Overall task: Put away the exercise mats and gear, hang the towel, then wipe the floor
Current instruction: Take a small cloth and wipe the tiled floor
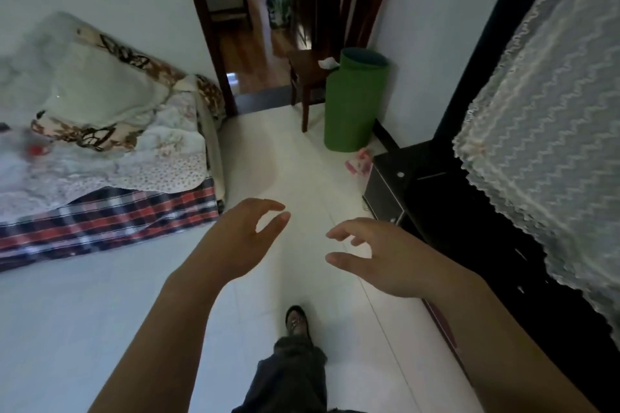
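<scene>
A rolled green exercise mat (352, 104) stands upright on the white tiled floor (100, 329), against the wall beside a wooden chair (312, 74). A small pink object (359, 161) lies on the floor just in front of the mat, by the black cabinet. My left hand (245, 238) and my right hand (372, 255) are raised side by side over the floor, well short of the mat. Their fingers are loosely curved and hold nothing. My leg and sandalled foot (297, 322) show below them.
A bed (100, 151) with rumpled floral bedding and a plaid sheet fills the left. A black cabinet (469, 211) under a lace cover (553, 111) lines the right. An open doorway (248, 54) at the back leads to a room with a wooden floor.
</scene>
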Motion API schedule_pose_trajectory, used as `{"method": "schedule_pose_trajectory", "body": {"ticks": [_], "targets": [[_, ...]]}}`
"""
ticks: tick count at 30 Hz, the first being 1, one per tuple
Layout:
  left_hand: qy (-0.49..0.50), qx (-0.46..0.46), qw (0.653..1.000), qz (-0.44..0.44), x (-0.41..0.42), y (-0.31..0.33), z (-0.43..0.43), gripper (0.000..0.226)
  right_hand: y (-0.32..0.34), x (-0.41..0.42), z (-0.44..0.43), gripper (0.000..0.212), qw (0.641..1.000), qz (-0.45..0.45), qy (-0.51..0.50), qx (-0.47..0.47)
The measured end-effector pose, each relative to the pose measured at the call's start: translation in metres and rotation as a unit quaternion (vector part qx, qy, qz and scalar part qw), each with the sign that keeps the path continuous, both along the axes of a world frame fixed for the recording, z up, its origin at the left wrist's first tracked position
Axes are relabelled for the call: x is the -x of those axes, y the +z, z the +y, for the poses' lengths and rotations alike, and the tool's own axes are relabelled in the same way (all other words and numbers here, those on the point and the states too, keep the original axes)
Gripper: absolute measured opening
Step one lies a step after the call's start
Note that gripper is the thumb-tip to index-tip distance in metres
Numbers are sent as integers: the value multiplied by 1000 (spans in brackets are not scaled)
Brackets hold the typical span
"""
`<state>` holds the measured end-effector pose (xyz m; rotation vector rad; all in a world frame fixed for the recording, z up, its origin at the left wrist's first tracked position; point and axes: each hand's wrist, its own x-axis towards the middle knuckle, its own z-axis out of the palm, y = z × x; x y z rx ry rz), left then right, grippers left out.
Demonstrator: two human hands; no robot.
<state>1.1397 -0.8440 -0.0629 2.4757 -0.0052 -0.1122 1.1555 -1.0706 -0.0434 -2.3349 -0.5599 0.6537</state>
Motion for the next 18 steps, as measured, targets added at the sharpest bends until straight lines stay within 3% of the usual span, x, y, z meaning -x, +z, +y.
{"method": "schedule_pose_trajectory", "body": {"ticks": [4,12,18], "targets": [[6,-2,1000,-1,-117,-13,36,49,-8,-122,37,42,1000,-17,15,7],[-35,-16,999,-23,-354,8,72,58,10,-342,75,39,997,-20,-65,-46],[-61,-12,998,18,-508,-5,84,66,-11,-494,89,37,993,2,-108,-52]]}}
